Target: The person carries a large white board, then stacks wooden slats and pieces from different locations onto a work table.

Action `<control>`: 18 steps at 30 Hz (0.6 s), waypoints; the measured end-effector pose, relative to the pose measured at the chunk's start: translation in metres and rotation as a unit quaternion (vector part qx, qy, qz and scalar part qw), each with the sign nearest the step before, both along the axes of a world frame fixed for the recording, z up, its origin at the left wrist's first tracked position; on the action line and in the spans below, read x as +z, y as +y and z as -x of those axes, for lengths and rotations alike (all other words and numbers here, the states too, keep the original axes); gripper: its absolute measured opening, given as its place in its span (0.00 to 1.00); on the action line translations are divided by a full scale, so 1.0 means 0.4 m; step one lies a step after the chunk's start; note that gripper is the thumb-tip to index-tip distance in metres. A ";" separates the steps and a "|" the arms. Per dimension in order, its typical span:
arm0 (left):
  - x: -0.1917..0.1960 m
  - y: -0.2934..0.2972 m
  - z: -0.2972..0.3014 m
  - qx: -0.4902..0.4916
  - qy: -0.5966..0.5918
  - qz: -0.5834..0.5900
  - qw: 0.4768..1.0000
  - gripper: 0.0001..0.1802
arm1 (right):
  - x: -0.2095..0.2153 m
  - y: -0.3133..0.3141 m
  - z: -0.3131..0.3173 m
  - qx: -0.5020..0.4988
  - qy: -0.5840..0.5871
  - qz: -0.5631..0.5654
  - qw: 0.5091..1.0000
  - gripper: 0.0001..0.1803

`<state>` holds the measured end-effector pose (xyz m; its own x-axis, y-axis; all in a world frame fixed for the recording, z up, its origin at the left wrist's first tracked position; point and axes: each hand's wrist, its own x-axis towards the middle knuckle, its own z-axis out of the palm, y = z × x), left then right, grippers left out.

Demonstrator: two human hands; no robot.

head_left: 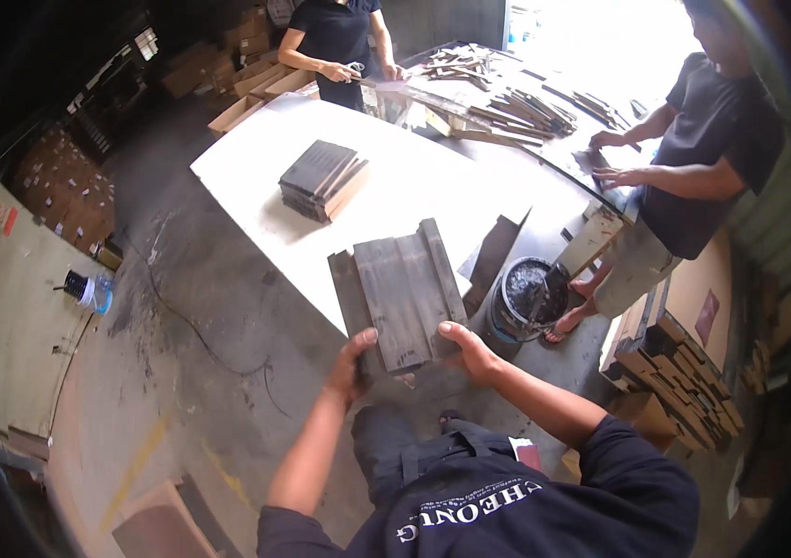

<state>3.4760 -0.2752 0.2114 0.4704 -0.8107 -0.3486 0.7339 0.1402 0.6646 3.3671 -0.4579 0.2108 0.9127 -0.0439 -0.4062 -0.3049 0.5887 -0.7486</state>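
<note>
A bundle of dark grey boards (402, 302) is held up in front of me by both hands, just past the near end of a white-topped table (414, 172). My left hand (352, 365) grips the bundle's near left edge, thumb on top. My right hand (472, 353) clasps the near right edge in the same way. The fingers underneath are hidden. The boards lie unevenly, with the outer ones sticking up at the sides. On the table beyond, another stack of dark boards (321, 177) with brown edges rests.
A bucket of dark liquid (527, 290) stands right of the table. One person (707, 149) handles a dark piece at the right bench; another person (339, 46) works at the far end. Wood strips (530, 113) cover that bench. Stacked boards (679, 367) stand lower right; a cable (192, 325) crosses the floor.
</note>
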 end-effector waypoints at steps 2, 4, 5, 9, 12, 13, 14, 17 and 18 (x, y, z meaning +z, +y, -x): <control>0.026 -0.045 -0.164 -0.036 -0.024 -0.036 0.998 0.31 | -0.034 -0.008 -0.121 -0.037 -0.042 -0.053 0.997 0.26; 0.013 -0.074 -0.367 -0.138 -0.053 -0.086 0.985 0.30 | -0.054 -0.009 -0.219 -0.033 -0.004 0.067 0.997 0.37; 0.002 -0.064 -0.497 -0.211 -0.065 -0.127 0.967 0.30 | -0.032 -0.007 -0.265 0.006 0.057 0.160 0.985 0.42; -0.019 -0.179 -0.778 -0.305 -0.455 -0.236 0.803 0.54 | -0.117 -0.169 -0.428 0.053 0.006 0.229 0.972 0.62; -0.075 -0.228 -0.804 -0.320 -0.524 -0.367 0.698 0.61 | -0.232 -0.161 -0.488 -0.138 0.034 0.265 0.954 0.52; -0.085 -0.221 -0.821 -0.304 -0.536 -0.367 0.697 0.60 | -0.225 -0.135 -0.519 -0.165 0.035 0.246 0.954 0.49; -0.081 -0.216 -0.832 -0.282 -0.555 -0.355 0.698 0.57 | -0.188 -0.118 -0.544 -0.143 0.052 0.299 0.942 0.45; -0.091 -0.202 -0.836 -0.171 -0.611 -0.317 0.705 0.43 | -0.185 -0.101 -0.529 -0.161 0.057 0.367 0.914 0.44; -0.099 -0.192 -0.823 -0.135 -0.628 -0.278 0.715 0.38 | -0.201 -0.116 -0.508 -0.165 0.067 0.367 0.913 0.44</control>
<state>3.8050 -0.3521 0.1717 0.5478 -0.8315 -0.0928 -0.5390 -0.4355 0.7210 3.5702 -0.5043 0.1306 0.7446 -0.6131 -0.2642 -0.3200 0.0195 -0.9472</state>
